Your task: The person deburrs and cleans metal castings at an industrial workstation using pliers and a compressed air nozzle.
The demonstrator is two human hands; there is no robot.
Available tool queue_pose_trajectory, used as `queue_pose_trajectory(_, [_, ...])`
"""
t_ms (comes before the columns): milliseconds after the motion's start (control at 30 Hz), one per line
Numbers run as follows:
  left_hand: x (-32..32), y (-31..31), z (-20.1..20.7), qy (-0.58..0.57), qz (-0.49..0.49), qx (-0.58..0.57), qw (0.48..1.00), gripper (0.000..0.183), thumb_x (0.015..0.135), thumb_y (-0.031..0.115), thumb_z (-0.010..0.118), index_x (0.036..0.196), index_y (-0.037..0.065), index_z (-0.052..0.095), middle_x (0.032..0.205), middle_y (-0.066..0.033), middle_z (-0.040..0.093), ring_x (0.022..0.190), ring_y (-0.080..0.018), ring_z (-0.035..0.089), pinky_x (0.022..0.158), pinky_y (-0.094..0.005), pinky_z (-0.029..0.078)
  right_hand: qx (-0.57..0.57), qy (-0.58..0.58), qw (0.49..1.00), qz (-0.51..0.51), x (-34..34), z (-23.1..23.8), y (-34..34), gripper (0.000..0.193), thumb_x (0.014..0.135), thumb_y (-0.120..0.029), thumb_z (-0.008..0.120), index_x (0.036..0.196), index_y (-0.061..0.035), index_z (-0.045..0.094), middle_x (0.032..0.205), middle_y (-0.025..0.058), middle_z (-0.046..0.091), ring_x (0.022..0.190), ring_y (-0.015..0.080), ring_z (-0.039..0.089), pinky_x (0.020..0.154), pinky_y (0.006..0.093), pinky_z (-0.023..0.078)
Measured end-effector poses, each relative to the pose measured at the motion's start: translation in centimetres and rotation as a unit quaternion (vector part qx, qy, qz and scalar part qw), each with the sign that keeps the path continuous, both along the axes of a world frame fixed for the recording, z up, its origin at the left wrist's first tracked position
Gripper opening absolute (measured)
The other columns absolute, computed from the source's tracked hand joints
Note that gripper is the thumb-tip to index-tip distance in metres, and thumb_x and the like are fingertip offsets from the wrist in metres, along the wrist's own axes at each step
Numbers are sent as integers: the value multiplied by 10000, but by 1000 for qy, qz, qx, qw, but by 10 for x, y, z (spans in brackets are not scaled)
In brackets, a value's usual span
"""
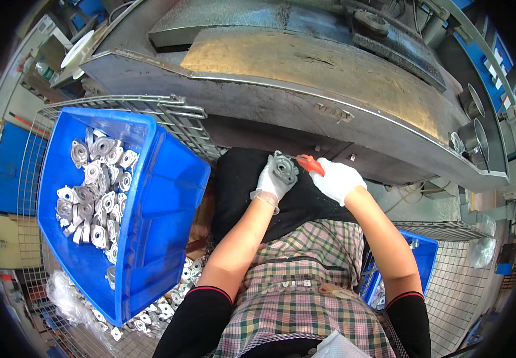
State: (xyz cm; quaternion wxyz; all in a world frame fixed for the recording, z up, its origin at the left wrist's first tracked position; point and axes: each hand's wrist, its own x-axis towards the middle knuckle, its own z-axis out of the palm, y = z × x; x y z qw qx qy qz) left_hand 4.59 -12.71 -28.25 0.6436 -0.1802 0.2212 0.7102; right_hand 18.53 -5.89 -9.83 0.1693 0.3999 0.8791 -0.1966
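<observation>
On the left, a big blue bin sits tilted, loaded with grey metal pieces, and it blocks part of the view of the wire basket behind it. More loose pieces lie below, next to crumpled clear plastic. Up ahead runs the long metal table, a worn brown board along its top, and over on the right the person's arm hides part of a second blue bin.

Now to the middle, above the dark cloth on the lap: the gloved left hand has its fingers curled around a metal part, which sits at their tips. The gloved right hand has its fingers closed on an orange-red tool, its end right beside the part; whether they touch, I can't tell. And that part is dull grey, lobed, with a round ringed hole facing up
</observation>
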Motion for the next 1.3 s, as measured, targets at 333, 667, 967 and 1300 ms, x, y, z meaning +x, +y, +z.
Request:
queue_pose_trajectory(333, [-13, -2, -99, -532, -24, 413, 739, 591, 993, 512, 262, 1409, 132, 441, 1481, -43, 427, 1394, -269, 337, 1150, -461, 226, 8, 14, 999, 34, -11, -7, 1, 362, 943, -390, 431, 1095, -78, 536, 911, 181, 689, 852, 369, 670, 789, 468, 511])
queue_pose_trajectory(667, [-7, -3, -5, -7, -27, 23, 999, 465, 996, 533, 296, 1290, 268, 539, 1343, -40, 524, 1242, -265, 456, 1059, -460, 315, -7, 2, 1000, -3, -1, -11, 13, 380, 933, -399, 448, 1112, -77, 542, 983, 190, 684, 912, 382, 658, 816, 478, 502])
queue_pose_trajectory(967, [-9, -2, -22, -10, -33, 63, 997, 485, 989, 557, 304, 1187, 220, 592, 1215, -64, 600, 1113, -284, 532, 968, -454, 390, -13, 5, 1000, -15, 2, -12, 15, 378, 934, -393, 449, 1123, -79, 545, 981, 185, 687, 904, 372, 665, 818, 469, 504])
queue_pose_trajectory(1300, [-11, -4, -27, -13, -46, 103, 994, 491, 984, 565, 302, 1204, 223, 578, 1234, -65, 589, 1096, -291, 528, 960, -456, 386, 12, 15, 1000, 1, 3, -19, 16, 376, 937, -395, 449, 1123, -83, 544, 964, 175, 689, 858, 357, 675, 798, 461, 513])
